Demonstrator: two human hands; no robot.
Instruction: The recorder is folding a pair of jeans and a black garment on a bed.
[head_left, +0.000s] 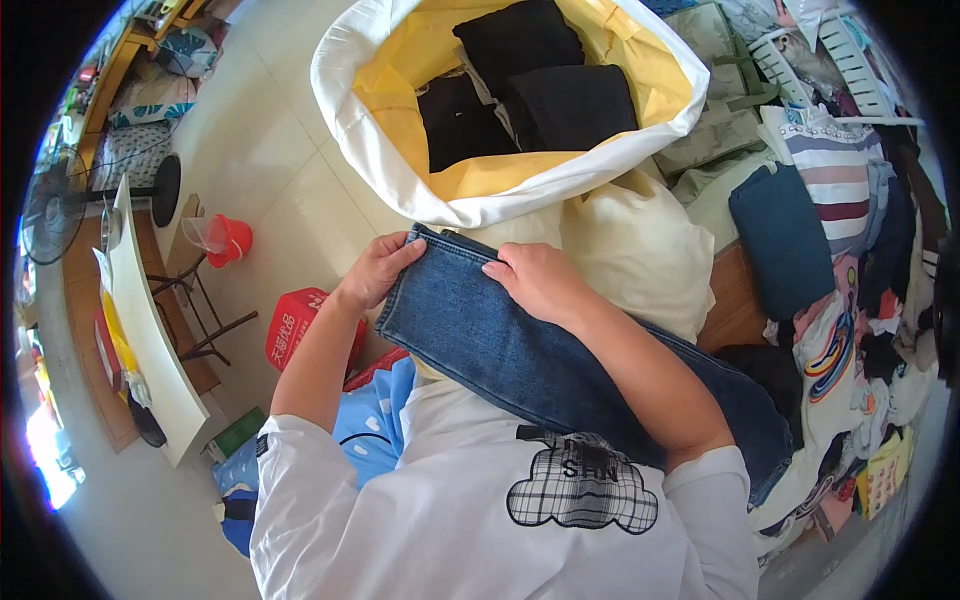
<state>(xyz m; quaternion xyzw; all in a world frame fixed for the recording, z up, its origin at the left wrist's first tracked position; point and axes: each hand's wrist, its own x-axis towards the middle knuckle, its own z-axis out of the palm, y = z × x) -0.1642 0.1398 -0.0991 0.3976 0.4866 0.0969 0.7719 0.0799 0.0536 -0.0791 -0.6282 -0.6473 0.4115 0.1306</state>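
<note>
A pair of dark blue denim jeans (510, 330), folded lengthwise, stretches from in front of me towards the lower right. My left hand (381, 268) grips one corner at its left end, thumb on top. Along the upper edge, my right hand (538, 279) pinches the fabric between thumb and fingers. Just beyond the jeans stands a large fabric bag (637, 255) with a white rolled rim and a yellow lining. Inside it lie several folded black garments (574, 105).
Right of the bag, a folded dark teal garment (781, 240) lies beside a striped knit garment (829, 180) and a heap of clothes. On the left are a red bucket (229, 240), a red box (296, 326), a white folding table (146, 337) and a black fan (56, 206).
</note>
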